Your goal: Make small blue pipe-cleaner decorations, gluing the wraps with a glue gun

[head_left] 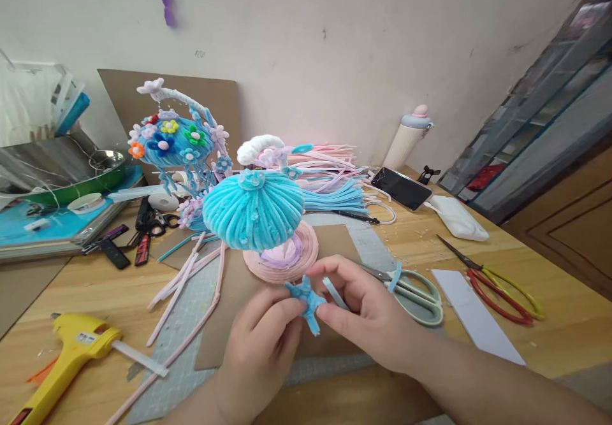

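My left hand (261, 332) pinches a small blue pipe-cleaner star (306, 299) between thumb and fingers. From the other side, the thumb and index finger of my right hand (366, 313) close on the star's arms. A short light-blue pipe-cleaner piece (335, 292) sticks out by my right fingers; its far end is hidden. Just beyond both hands stands a turquoise pipe-cleaner canopy (253, 211) with a white curl on top, above a round pink coiled base (306, 259). A brown cardboard sheet (229, 329) lies beneath my hands.
A yellow glue gun (81, 355) lies at left. Green-handled scissors (425, 301) and red-and-yellow-handled scissors (502, 291) lie at right. Behind are bundled pipe cleaners (332, 195), a flower-covered blue lantern shape (174, 138), a phone (401, 187) and a bottle (406, 138).
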`<state>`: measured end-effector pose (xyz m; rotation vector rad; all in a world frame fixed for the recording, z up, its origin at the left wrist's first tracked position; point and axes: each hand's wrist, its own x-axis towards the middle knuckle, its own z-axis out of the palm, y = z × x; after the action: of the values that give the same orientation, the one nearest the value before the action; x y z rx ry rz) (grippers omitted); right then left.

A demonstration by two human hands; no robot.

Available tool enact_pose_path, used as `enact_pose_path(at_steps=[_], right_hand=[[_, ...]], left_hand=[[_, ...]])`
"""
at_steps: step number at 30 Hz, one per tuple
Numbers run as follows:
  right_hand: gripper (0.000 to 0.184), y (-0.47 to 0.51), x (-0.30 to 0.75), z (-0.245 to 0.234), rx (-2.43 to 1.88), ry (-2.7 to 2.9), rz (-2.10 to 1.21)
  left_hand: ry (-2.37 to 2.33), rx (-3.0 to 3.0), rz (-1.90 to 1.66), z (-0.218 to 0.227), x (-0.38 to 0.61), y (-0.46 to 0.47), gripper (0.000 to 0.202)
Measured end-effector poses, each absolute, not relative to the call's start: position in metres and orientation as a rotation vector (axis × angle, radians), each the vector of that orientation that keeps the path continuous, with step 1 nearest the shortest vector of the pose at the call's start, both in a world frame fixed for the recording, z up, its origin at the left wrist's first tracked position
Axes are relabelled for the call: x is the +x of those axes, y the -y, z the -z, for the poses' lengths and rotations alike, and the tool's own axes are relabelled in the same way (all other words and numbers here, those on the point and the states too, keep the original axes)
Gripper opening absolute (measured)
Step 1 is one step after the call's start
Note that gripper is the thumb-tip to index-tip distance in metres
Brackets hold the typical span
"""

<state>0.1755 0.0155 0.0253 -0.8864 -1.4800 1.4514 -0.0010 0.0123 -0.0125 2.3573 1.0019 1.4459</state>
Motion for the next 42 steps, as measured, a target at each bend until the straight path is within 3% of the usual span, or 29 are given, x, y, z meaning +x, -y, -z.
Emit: enact_pose_path(at_steps=[5,11,15,26,42], right_hand=[[0.016,-0.021,0.173,-0.012,-1.009,1.496,-1.295],[0.025,-0.021,0.179,-0.001,-1.103,1.774,-0.776],[0.028,-0.020,0.181,0.004,-1.000,1.933,-0.560],[0.024,-0.023,0.179,0.011,-1.054,1.862,-0.690],[0.013,-0.020,0.176,0.011,-1.053,1.908,-0.748]], left_hand=[[-0.972,2.018,-1.385,0.015,0.004,-0.008,0.042],[-0.893,1.108,-1.372,0.009,0.010,-0.009,0.015],[-0.915,0.870,-1.201,0.002,0.016,-0.014,0.021],[-1.035,0.694,-1.124,-0.005,0.018,-0.017,0.029],[-0.994,0.846,-1.205,0.009,0.015,-0.022,0.022]])
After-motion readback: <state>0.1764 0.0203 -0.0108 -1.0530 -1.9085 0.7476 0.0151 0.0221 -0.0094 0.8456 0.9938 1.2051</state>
